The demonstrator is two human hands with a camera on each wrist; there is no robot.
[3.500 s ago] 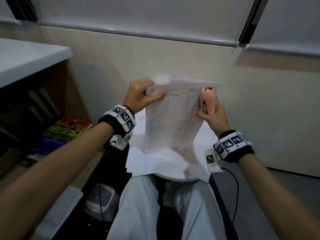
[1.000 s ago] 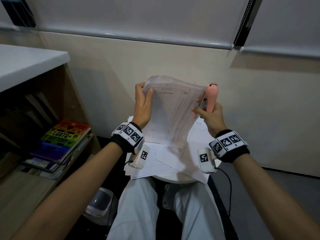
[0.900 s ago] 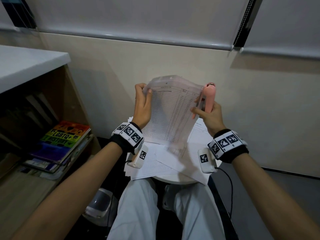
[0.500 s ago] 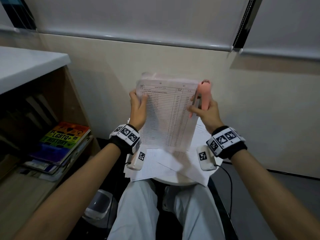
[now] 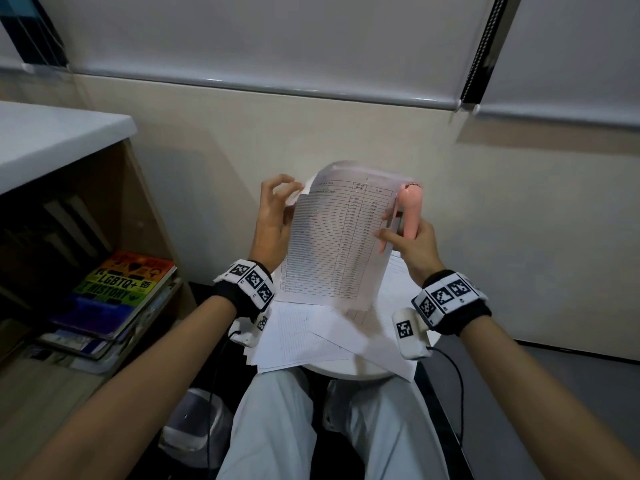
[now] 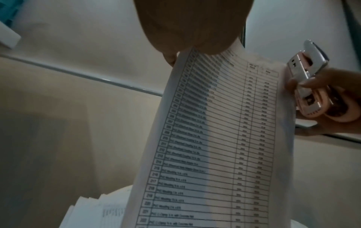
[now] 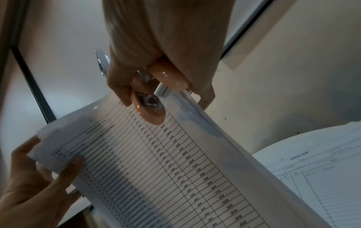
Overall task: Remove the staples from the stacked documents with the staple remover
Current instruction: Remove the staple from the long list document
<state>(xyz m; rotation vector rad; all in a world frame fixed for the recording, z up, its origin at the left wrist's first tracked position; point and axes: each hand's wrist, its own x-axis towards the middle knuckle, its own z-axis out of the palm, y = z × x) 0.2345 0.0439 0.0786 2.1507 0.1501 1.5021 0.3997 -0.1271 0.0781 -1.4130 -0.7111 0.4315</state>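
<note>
A stapled document [image 5: 332, 244] with a printed table is held upright in front of me, above a small round white table [image 5: 346, 374]. My left hand [image 5: 287, 199] pinches its top left corner, where the top sheets curl away; the thumb lies on the printed side [image 7: 74, 162]. My right hand [image 5: 398, 230] grips a pink staple remover [image 5: 410, 213] and also holds the document's right edge. The remover's metal jaws [image 6: 304, 69] point up beside the top right corner. Document [image 6: 215, 138] and remover [image 7: 150, 106] show in both wrist views. I see no staple.
Loose printed sheets [image 5: 311, 341] lie spread on the round table over my knees. A shelf unit at the left holds a stack of books with a rainbow cover [image 5: 121, 289] under a white top [image 5: 52, 140]. A wall stands close ahead. A cable [image 5: 453, 375] hangs from my right wrist.
My left hand has slid up the document's left edge to the top corner, and the corner now curls away. The right hand with the remover has barely moved.
</note>
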